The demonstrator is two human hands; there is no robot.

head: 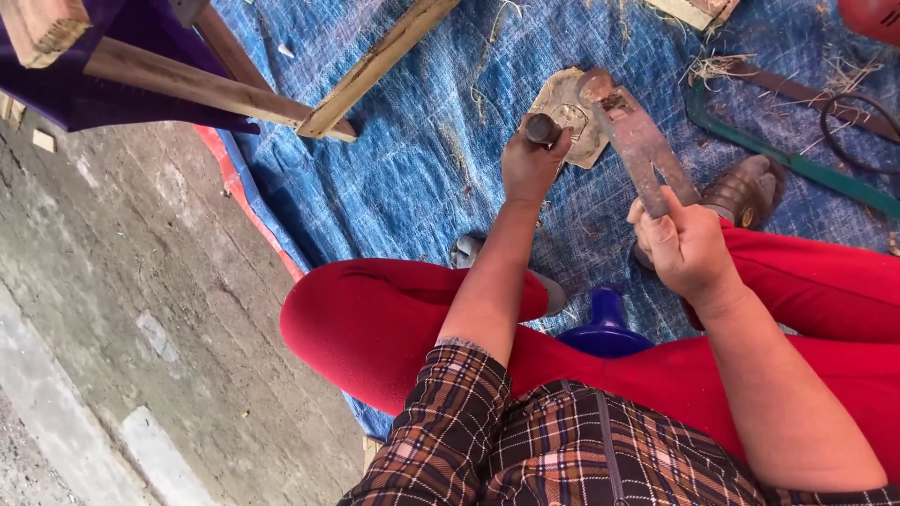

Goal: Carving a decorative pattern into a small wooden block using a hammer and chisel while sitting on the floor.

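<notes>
Work looks midway: left hand clamps a dark round punch on the pale flat leather-like piece, right hand gripping the rusty flat iron bar poised above it.

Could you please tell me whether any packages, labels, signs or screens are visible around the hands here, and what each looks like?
None are in view: no package, label, sign or screen. The left hand grips a dark round handle, the right hand a rusty metal tool, over a blue tarp.
</notes>
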